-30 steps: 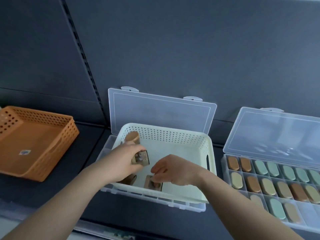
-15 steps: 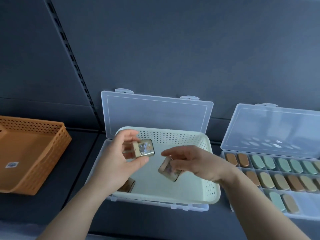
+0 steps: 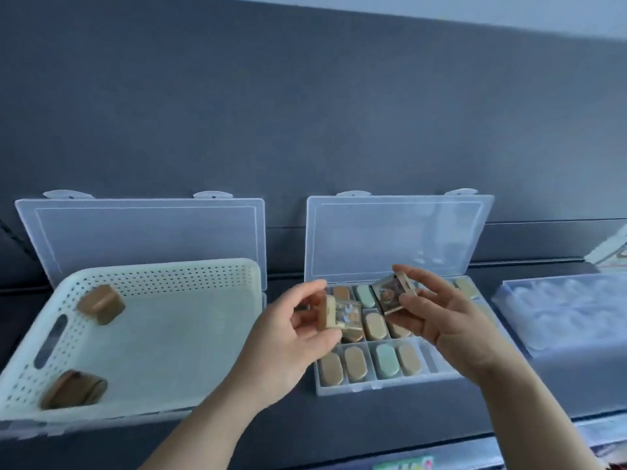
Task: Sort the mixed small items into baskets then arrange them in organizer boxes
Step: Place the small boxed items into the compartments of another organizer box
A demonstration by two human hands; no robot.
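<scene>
My left hand (image 3: 288, 337) pinches a small tan block with a picture face (image 3: 339, 315) above the clear organizer box (image 3: 380, 385). My right hand (image 3: 444, 320) pinches a second picture block (image 3: 392, 293) a little higher and to the right. The organizer's compartments hold several oval tan, brown and green pieces (image 3: 375, 325), partly hidden by my hands. At the left, the white perforated basket (image 3: 190, 276) sits on another open clear box and holds two brown blocks, one near its back corner (image 3: 101, 303) and one at the front left (image 3: 73, 388).
Both clear boxes have lids standing open against the dark grey wall: the left lid (image 3: 146, 235) and the right lid (image 3: 397, 232). A closed frosted box (image 3: 563, 313) lies at the right. The shelf's front edge runs along the bottom.
Both hands have carried their picture blocks out of the white basket and rightward, over the organizer box. The view has swung right, so the orange basket is out of frame.
</scene>
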